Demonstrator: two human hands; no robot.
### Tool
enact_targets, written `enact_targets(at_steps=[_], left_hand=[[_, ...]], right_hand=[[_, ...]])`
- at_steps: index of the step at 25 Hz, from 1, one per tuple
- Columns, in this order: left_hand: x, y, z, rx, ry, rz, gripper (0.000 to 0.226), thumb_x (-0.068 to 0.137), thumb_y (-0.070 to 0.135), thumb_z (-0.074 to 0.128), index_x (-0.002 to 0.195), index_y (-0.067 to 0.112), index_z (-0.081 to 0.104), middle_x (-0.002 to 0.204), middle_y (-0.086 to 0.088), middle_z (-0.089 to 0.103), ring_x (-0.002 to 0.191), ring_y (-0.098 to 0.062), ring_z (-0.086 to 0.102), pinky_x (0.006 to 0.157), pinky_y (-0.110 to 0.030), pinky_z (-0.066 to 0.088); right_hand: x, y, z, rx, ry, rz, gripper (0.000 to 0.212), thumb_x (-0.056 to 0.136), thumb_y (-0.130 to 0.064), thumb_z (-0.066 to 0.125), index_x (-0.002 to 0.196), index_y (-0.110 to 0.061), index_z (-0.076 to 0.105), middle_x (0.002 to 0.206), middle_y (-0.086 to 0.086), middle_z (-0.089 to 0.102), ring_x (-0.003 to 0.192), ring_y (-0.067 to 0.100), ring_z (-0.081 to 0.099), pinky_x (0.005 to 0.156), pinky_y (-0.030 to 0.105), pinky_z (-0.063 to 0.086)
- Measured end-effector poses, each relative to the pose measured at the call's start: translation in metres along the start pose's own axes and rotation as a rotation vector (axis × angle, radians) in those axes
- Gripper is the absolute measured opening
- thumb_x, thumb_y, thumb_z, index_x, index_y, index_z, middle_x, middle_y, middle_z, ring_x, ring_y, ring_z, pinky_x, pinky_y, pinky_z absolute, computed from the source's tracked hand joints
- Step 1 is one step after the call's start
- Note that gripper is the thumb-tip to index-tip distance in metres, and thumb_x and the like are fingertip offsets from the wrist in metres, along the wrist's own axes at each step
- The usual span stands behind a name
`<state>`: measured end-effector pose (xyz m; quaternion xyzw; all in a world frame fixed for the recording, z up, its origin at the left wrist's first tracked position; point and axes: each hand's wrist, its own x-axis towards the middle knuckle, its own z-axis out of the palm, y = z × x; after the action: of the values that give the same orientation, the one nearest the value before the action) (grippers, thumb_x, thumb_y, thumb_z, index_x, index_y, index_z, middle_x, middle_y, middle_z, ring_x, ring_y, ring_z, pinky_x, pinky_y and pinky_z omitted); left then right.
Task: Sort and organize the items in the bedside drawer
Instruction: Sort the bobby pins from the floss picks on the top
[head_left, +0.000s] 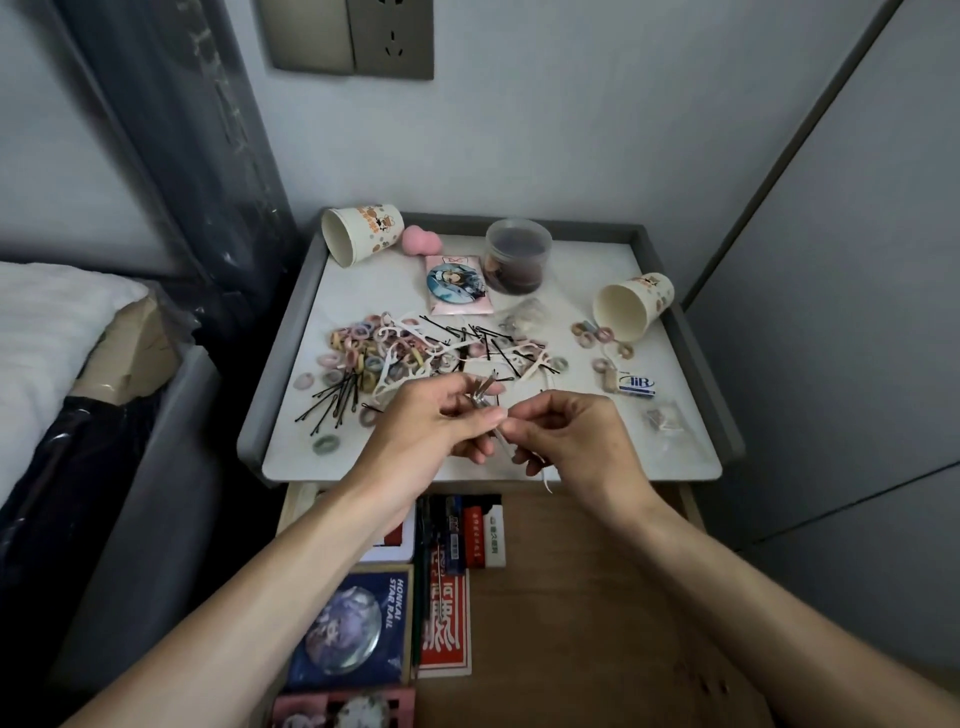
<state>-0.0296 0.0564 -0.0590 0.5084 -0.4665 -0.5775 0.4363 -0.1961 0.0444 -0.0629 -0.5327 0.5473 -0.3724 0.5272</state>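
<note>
Above the front edge of the bedside table top (675, 467), my left hand (431, 426) grips a small bunch of silver hair clips (480, 392). My right hand (571, 441) pinches a thin white floss pick (506, 447) right beside the left thumb; a white strand hangs below it. On the table lie a heap of pastel hair ties (363, 353), black bobby pins (335, 400) and more white floss picks (400, 358). Below the hands the open drawer (571, 597) shows bare wood on the right.
Two paper cups lie on their sides, one at the back left (358, 234), one at the right (631, 306). A pink sponge (420, 241), a badge packet (457, 283), a clear jar (517, 254) and an eraser (636, 385) also sit there. Card boxes (447, 613) and badges (348, 629) fill the drawer's left.
</note>
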Motion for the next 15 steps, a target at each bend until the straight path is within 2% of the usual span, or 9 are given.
enact_targets(at_steps=[4,5,7,9,11,13,15], left_hand=[[-0.006,0.000,-0.001,-0.039,0.043,-0.035,0.013,0.092,0.003,0.061,0.100,0.000,0.071,0.074,-0.010,0.069,0.061,-0.019,0.063,0.055,-0.023,0.053],[-0.006,0.001,-0.002,-0.041,0.065,-0.037,0.012,0.092,0.003,0.060,0.097,-0.002,0.070,0.073,-0.012,0.068,0.059,-0.020,0.063,0.054,-0.024,0.054],[-0.003,0.002,-0.003,-0.036,0.127,-0.027,0.011,0.092,0.001,0.059,0.092,-0.005,0.069,0.069,-0.014,0.066,0.055,-0.019,0.063,0.051,-0.024,0.054],[0.001,0.003,-0.004,-0.022,0.181,-0.004,0.012,0.093,0.000,0.059,0.091,-0.009,0.067,0.067,-0.017,0.064,0.050,-0.018,0.062,0.049,-0.023,0.054],[0.003,0.006,-0.005,-0.016,0.208,0.005,0.013,0.093,0.000,0.059,0.092,-0.009,0.067,0.068,-0.021,0.064,0.049,-0.018,0.062,0.049,-0.023,0.055],[0.003,0.006,-0.008,-0.014,0.219,-0.001,0.012,0.093,0.001,0.059,0.091,-0.009,0.067,0.069,-0.022,0.064,0.049,-0.018,0.062,0.049,-0.023,0.055],[0.003,0.006,-0.009,-0.013,0.204,-0.010,0.013,0.093,0.001,0.060,0.092,-0.010,0.067,0.071,-0.024,0.065,0.049,-0.019,0.063,0.049,-0.023,0.055]], right_hand=[[-0.004,0.005,0.001,-0.081,-0.084,-0.108,0.006,0.084,-0.011,0.074,0.084,-0.005,0.073,0.065,0.004,0.069,0.056,0.013,0.065,0.056,0.027,0.056],[-0.002,0.006,-0.003,-0.198,-0.081,-0.156,0.007,0.086,-0.016,0.074,0.086,-0.009,0.074,0.068,0.001,0.070,0.059,0.011,0.066,0.060,0.027,0.057],[0.007,0.012,-0.016,-0.615,-0.017,-0.250,0.011,0.086,-0.031,0.073,0.088,-0.021,0.075,0.072,-0.008,0.069,0.067,0.007,0.065,0.064,0.024,0.053],[0.015,0.020,-0.030,-0.864,0.011,-0.204,0.012,0.082,-0.035,0.077,0.087,-0.025,0.073,0.076,-0.010,0.068,0.074,0.008,0.063,0.069,0.028,0.052],[0.021,0.030,-0.034,-0.850,-0.013,-0.135,0.010,0.079,-0.029,0.079,0.084,-0.023,0.072,0.077,-0.009,0.068,0.076,0.009,0.062,0.073,0.031,0.053],[0.031,0.035,-0.029,-0.785,-0.013,-0.162,0.007,0.079,-0.022,0.078,0.082,-0.022,0.071,0.078,-0.008,0.070,0.076,0.009,0.062,0.077,0.030,0.051],[0.043,0.034,-0.024,-0.769,0.007,-0.221,0.006,0.082,-0.018,0.076,0.084,-0.021,0.071,0.080,-0.007,0.070,0.076,0.006,0.060,0.080,0.023,0.042]])
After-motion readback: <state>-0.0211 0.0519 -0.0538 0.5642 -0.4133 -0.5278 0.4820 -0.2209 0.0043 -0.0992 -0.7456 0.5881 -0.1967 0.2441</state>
